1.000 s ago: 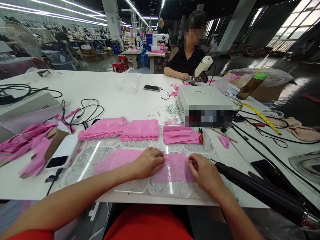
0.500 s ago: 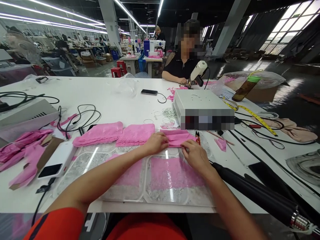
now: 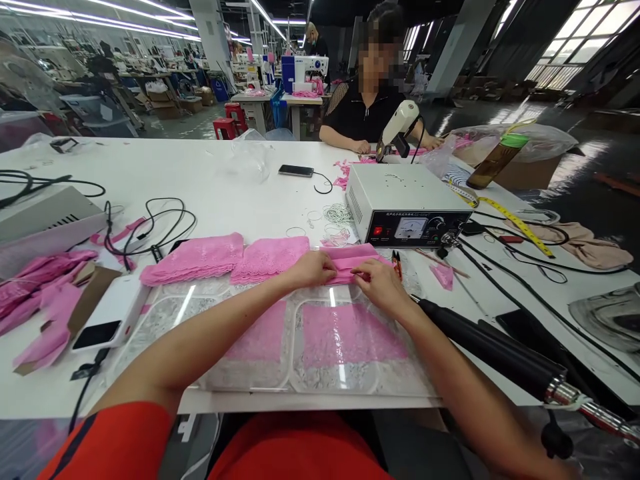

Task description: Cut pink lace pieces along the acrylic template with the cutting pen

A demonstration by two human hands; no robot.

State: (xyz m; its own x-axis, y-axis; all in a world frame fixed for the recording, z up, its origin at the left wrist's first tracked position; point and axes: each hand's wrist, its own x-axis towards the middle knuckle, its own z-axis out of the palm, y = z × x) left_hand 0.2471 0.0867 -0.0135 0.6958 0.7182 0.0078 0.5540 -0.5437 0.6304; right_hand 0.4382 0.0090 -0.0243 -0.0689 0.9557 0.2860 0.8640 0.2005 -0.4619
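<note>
My left hand is closed, its fingertips gripping the left edge of a folded pink fabric piece. At the fabric's lower right edge, my right hand pinches the cloth between thumb and fingers. To the left lie two stacks of pink lace-edged fabric, a nearer stack and a farther stack. Under my forearms is a clear template board with pink cloth showing through it. Small orange-handled snips stand just right of the folded piece.
Beyond my hands sits a grey control box with cables. A black handheld tool lies by my right forearm. A white device and pink scraps are at left. A person sits across the table near a phone.
The camera view has tilted slightly, so the table appears higher. My right fingers have shifted a little left along the fabric's edge, while my left hand keeps its hold.
</note>
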